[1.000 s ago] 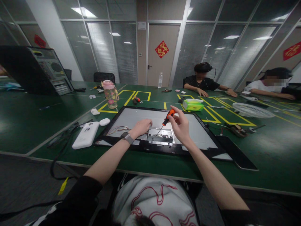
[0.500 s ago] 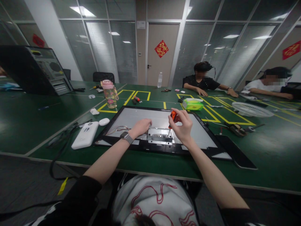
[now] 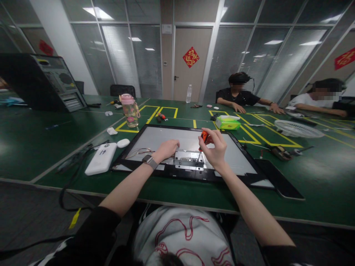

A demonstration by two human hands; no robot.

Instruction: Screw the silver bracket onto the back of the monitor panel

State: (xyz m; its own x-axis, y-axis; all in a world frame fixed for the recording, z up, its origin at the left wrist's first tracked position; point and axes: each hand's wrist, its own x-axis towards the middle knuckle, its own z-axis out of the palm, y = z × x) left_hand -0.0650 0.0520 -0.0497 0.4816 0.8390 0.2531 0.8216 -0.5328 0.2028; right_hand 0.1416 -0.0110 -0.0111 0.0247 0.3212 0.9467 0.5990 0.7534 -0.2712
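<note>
The right hand (image 3: 215,149) is closed around a small orange-handled screwdriver (image 3: 203,139), its tip down on the silver metal bracket (image 3: 189,159) of the flat black-framed monitor panel (image 3: 155,140), while the left hand (image 3: 165,149) rests loosely curled, holding nothing, beside that bracket.

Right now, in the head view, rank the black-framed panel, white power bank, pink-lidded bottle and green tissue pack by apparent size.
1. black-framed panel, by far the largest.
2. white power bank, though it lies nearer the camera.
3. pink-lidded bottle and green tissue pack: too alike to rank.
</note>
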